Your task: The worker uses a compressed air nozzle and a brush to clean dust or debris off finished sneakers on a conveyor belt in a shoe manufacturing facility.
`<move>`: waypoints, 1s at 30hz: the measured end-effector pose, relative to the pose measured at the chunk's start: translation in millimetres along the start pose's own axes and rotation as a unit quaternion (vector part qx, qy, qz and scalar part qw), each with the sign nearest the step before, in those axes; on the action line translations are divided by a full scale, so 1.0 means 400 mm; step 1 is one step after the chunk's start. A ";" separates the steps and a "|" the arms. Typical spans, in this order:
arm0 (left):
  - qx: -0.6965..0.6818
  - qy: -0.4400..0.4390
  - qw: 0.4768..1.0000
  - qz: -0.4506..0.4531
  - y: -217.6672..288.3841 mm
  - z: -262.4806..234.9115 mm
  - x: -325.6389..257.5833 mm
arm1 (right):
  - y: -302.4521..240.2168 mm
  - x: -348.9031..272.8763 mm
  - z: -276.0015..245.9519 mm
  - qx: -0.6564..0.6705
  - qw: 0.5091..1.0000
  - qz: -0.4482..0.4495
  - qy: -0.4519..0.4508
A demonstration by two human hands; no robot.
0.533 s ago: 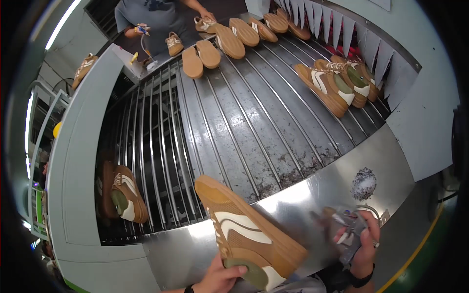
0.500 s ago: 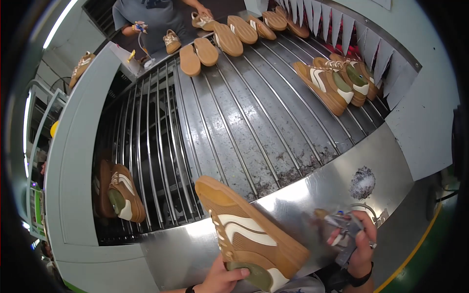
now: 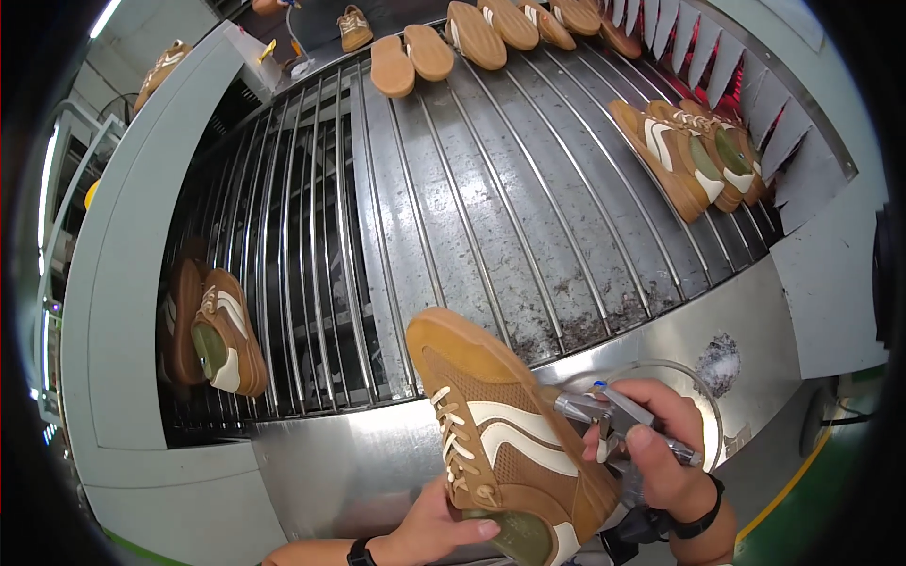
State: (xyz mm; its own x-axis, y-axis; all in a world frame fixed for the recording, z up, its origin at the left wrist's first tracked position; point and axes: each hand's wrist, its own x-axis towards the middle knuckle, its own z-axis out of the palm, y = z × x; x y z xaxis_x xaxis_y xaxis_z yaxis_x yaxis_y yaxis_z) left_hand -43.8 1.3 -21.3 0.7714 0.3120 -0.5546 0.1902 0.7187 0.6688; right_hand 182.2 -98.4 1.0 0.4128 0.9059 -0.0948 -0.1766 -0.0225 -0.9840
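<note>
Turned from sole-up to upper-up, the tan sneaker (image 3: 505, 443) now sits over the steel conveyor lip (image 3: 359, 462) — left hand (image 3: 429, 528) gripping its heel, right hand (image 3: 661, 453) closed round a metal spray tool (image 3: 613, 420) at its side.

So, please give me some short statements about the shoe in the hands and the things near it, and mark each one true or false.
1. The left hand holds a brown shoe with white stripes. True.
2. The right hand is empty. False: it grips a metal spray tool with its nozzle next to the shoe's side.
3. The held shoe lies on the metal rods of the conveyor. False: it is lifted in front of the steel edge plate.
4. A pair of brown shoes lies at the left of the conveyor. True.
5. The right wrist wears a black band. True.
6. The conveyor carries only black boots. False: it carries brown shoes and soles.
</note>
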 end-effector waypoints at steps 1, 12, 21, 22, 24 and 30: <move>-0.002 0.000 1.000 -0.004 0.003 0.000 0.002 | 0.001 0.003 -0.002 0.001 1.000 -0.004 0.003; 0.031 -0.051 0.998 0.022 0.013 -0.019 0.011 | -0.023 0.016 0.036 -0.057 0.997 0.014 0.050; 0.031 -0.051 0.998 0.023 0.008 -0.026 0.012 | -0.022 0.013 0.058 -0.033 0.995 0.027 0.091; 0.025 -0.038 0.999 0.015 0.011 -0.023 0.011 | -0.022 0.014 0.057 -0.046 0.995 0.017 0.086; 0.025 -0.033 0.999 0.015 0.010 -0.021 0.011 | -0.024 0.017 0.055 -0.058 0.995 0.007 0.083; 0.001 -0.061 0.998 0.017 0.013 -0.013 0.015 | -0.053 0.026 0.050 -0.142 0.988 -0.015 0.059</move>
State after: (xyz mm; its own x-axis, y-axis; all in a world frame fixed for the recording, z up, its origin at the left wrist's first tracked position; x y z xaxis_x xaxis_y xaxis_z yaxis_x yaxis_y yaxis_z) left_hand -41.6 10.1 -23.7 0.8458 0.2579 -0.4670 0.1635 0.7079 0.6871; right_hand 172.5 -80.3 24.0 0.5179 0.8529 -0.0651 0.0882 -0.1289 -0.9877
